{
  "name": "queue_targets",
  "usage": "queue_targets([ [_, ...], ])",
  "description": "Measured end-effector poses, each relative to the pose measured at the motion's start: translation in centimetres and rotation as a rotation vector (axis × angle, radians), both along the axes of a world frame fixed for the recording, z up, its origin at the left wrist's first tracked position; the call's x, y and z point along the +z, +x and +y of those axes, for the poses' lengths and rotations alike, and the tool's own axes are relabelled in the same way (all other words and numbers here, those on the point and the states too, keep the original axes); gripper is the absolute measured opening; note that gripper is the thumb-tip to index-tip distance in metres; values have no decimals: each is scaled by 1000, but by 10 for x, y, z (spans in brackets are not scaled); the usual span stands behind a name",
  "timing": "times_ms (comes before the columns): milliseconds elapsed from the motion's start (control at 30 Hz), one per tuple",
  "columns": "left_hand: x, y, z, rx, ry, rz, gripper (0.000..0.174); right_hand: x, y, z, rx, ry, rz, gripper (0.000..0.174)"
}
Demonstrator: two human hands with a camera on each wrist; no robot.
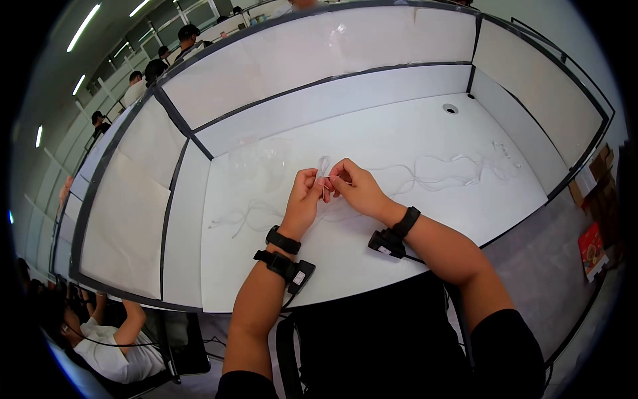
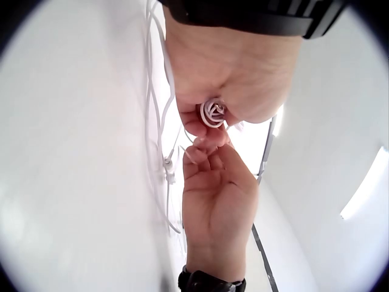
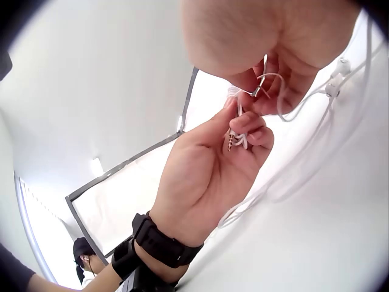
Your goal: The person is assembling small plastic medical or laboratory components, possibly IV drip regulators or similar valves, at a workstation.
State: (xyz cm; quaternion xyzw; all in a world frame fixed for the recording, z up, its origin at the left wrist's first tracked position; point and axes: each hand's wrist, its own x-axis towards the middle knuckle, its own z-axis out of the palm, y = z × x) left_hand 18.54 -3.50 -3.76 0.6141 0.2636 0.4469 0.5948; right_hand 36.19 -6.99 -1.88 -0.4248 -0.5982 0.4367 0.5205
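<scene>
My left hand [image 1: 302, 203] grips a small coiled bundle of white earphone cable [image 2: 213, 113], whose looped end stands up past the fingers in the head view. A metal-tipped audio plug [image 3: 230, 142] sticks out of that bundle in the right wrist view. Close against it, my right hand [image 1: 364, 191] pinches a thin white strand of the cable between thumb and fingers. A narrow shiny strip [image 3: 262, 73] shows at the right fingertips; the fingers partly hide it. From the hands, loose cable trails down to small white fittings [image 2: 169, 171].
More white cables [image 1: 249, 211] lie in loops on the white desk [image 1: 345, 266], left of the hands, and others [image 1: 438, 181] stretch to the right. Clear plastic bags [image 1: 259, 157] lie at the back left. Low partitions [image 1: 319, 53] enclose the desk. Other people sit beyond them.
</scene>
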Motion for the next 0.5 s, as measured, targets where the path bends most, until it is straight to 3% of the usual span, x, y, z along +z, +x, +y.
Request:
queue_targets([
  [167, -8, -2, 3, -33, 8, 10, 28, -7, 3, 4, -67, 76, -108, 10],
  [300, -6, 1, 2, -33, -13, -19, 27, 23, 1, -11, -6, 10, -65, 11],
  [500, 7, 1, -4, -114, -182, -147, 31, 16, 2, -6, -98, 91, -111, 12],
])
